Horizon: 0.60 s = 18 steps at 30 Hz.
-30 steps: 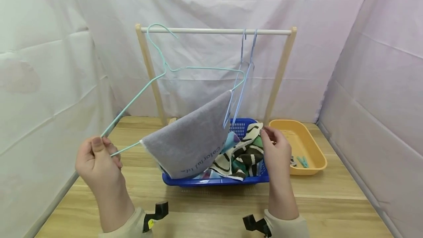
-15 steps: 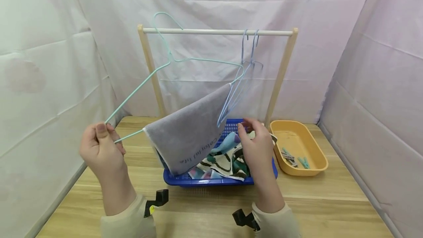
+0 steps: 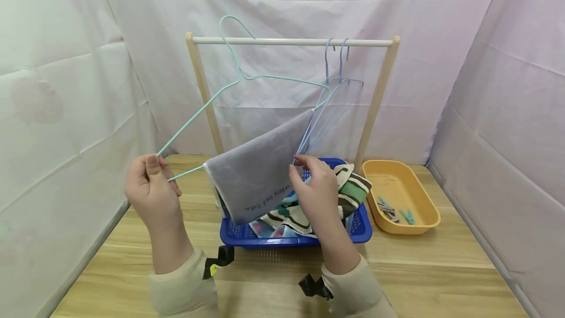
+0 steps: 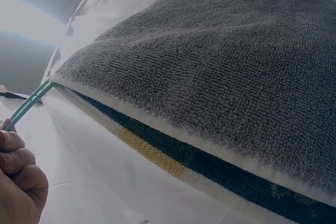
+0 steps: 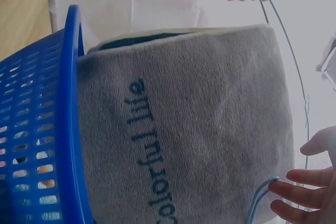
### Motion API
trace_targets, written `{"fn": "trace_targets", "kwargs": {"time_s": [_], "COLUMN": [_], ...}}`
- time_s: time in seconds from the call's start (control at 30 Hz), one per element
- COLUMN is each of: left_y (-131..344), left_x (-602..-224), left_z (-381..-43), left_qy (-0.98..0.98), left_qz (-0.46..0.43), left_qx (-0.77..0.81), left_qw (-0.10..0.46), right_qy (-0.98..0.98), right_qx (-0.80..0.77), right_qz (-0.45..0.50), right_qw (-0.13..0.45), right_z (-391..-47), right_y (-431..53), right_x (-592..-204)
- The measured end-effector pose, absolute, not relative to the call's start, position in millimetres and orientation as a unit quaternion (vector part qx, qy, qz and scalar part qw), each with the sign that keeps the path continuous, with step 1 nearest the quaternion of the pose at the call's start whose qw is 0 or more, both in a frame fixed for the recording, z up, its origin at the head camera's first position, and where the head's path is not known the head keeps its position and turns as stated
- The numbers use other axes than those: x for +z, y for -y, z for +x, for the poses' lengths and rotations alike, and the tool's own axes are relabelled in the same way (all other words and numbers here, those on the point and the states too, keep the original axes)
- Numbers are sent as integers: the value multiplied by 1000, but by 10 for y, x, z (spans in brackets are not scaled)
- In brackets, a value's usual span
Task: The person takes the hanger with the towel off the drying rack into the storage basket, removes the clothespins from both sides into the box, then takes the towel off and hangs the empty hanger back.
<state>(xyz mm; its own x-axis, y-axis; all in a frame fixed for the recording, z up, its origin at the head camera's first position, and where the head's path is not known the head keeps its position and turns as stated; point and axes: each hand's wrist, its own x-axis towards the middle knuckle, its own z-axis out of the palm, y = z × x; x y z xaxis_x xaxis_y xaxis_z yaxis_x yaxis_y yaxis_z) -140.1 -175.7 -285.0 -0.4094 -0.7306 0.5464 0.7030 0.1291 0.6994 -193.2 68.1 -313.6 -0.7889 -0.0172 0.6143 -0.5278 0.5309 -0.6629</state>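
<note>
My left hand [image 3: 154,193] grips one end of a mint-green wire clothes hanger [image 3: 194,117], whose hook rises near the rack's bar. A grey towel [image 3: 258,171] lettered "colorful life" hangs folded over its lower wire, tilted up to the right. Dark blue-green shows inside the fold in the left wrist view. My right hand [image 3: 319,193] is beside the towel's right edge, at the lower ends of two blue wire hangers [image 3: 327,65]. In the right wrist view its fingers are extended, thumb apart, and a fingertip touches the blue hanger end [image 5: 257,195].
A rack with a white bar [image 3: 273,41] and wooden posts stands behind; the blue hangers hang at its right. Beneath the towel is a blue basket [image 3: 273,243] with a striped cloth [image 3: 353,193] and other cloths. A yellow tray [image 3: 423,205] holds several clothespins.
My left hand has moved right and up with the hanger and towel. My right hand has left the striped cloth and moved left to the blue hangers, which have swung and turned.
</note>
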Motion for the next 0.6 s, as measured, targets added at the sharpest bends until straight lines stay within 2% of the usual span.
{"fn": "trace_targets", "kwargs": {"time_s": [0.23, 0.6], "left_y": [1731, 1701], "left_x": [-2876, -2888], "left_z": [-1391, -1359], "left_qy": [512, 493], "left_qz": [3, -13], "left_qx": [-659, -666], "left_qw": [551, 560], "right_qy": [850, 850], "right_qx": [412, 351], "right_qz": [154, 161], "right_qw": [290, 359], "right_z": [-1967, -1963], "right_y": [-572, -470], "right_x": [-3113, -3010]}}
